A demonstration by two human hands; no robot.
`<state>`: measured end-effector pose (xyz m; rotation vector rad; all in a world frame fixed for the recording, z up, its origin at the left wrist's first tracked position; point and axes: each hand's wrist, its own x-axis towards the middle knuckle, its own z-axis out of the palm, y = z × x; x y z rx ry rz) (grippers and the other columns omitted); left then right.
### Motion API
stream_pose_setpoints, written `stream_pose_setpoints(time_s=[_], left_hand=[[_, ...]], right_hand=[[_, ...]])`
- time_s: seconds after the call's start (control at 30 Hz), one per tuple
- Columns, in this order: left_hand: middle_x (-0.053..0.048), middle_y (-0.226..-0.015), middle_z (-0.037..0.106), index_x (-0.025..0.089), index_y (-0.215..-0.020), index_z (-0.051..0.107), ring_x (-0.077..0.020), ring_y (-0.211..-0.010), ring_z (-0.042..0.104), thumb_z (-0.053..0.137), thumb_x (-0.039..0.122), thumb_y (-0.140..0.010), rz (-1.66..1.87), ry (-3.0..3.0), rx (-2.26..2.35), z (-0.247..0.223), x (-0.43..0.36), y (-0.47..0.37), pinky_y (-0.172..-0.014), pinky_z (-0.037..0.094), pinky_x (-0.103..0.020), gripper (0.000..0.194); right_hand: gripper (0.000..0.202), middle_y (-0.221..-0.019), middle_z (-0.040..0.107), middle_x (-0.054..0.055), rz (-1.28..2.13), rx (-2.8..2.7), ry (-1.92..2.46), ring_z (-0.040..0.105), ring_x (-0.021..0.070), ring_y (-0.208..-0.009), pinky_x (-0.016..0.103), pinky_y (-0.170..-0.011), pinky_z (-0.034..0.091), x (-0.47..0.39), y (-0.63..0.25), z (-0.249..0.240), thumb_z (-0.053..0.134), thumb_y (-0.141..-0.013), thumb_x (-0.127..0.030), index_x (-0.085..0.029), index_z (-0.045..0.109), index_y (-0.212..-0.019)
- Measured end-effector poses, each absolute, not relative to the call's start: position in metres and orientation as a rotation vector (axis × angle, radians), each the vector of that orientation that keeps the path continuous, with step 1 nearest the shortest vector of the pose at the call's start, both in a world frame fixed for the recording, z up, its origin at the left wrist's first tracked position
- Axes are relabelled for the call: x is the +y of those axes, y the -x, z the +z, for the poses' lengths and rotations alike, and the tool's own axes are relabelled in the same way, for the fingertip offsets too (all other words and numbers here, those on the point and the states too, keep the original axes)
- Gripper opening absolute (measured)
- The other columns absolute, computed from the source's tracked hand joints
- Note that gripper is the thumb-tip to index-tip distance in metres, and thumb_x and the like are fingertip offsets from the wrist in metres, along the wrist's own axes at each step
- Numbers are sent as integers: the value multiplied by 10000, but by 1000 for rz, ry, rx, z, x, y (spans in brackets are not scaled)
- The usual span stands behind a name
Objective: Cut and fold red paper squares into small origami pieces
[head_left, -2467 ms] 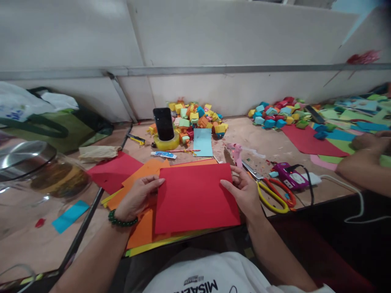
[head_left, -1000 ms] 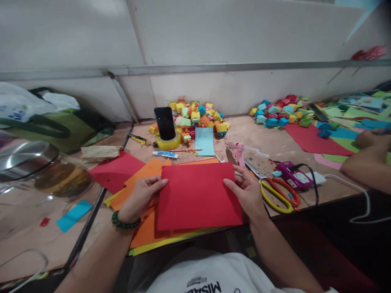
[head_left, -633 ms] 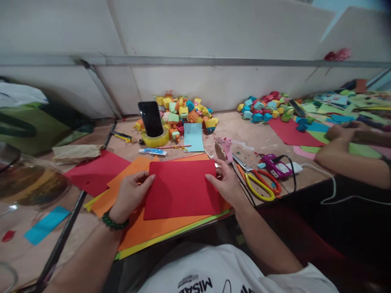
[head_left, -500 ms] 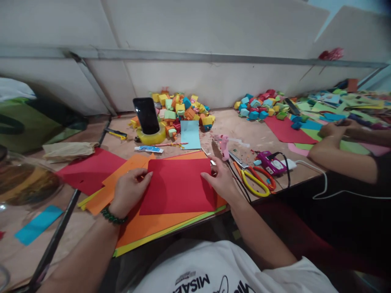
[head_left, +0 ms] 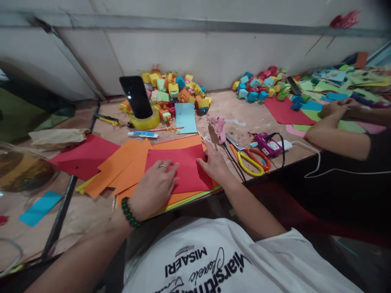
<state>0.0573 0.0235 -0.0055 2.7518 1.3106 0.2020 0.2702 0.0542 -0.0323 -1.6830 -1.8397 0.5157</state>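
A sheet of red paper point(head_left: 191, 173) lies on a stack of orange, yellow and green paper point(head_left: 186, 198) at the table's front edge. My left hand point(head_left: 157, 185) rests over the red sheet's left part, palm down with fingers stretched out and open. At the sheet's right edge, my right hand point(head_left: 215, 162) is closed on it, thumb on top and the other fingers at the edge, partly hidden. Loose orange strips point(head_left: 122, 167) fan out to the left of the stack.
Scissors point(head_left: 249, 158), a pink glue gun point(head_left: 219, 129) and a purple power adapter point(head_left: 269, 144) sit to the right. Behind stand a phone point(head_left: 136, 97) on a tape roll point(head_left: 145, 120) and piled paper cubes point(head_left: 174, 89). A co-worker's arm point(head_left: 339, 138) rests at the far right.
My left hand has moved from the red sheet's left edge to lie across its surface. My right hand keeps to the right edge. The head view has tilted downward.
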Motion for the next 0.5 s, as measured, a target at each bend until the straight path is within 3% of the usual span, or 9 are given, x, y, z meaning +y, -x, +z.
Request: stream_pose_setpoints(time_s=[0.13,0.33,0.5], left_hand=[[-162,-1183,592,124,-1319,523,-274,-1072,521,326,371,-979,100,-2762,1107,-5,13,-75,-956,408,-432,464],[-196,-1239,537,121,-1346,516,-320,-1073,488,410,679,-860,102,-2702,1009,-7,2,-82,-942,412,-487,748],[-201,-1151,561,82,-1339,514,-333,-1031,485,475,715,-800,130,-2671,1014,-10,-5,-96,-910,413,-495,832]], right_hand=[[593,-806,657,57,477,-1849,1653,600,226,-758,359,-771,482,54,-271,-35,554,-789,-160,-111,427,-1366],[600,-813,663,56,473,-1871,1626,602,220,-759,357,-778,482,54,-272,-37,553,-795,-165,-100,414,-1375],[629,-856,678,95,490,-1881,1672,619,245,-797,381,-785,493,54,-273,-36,566,-800,-174,-66,391,-1395]])
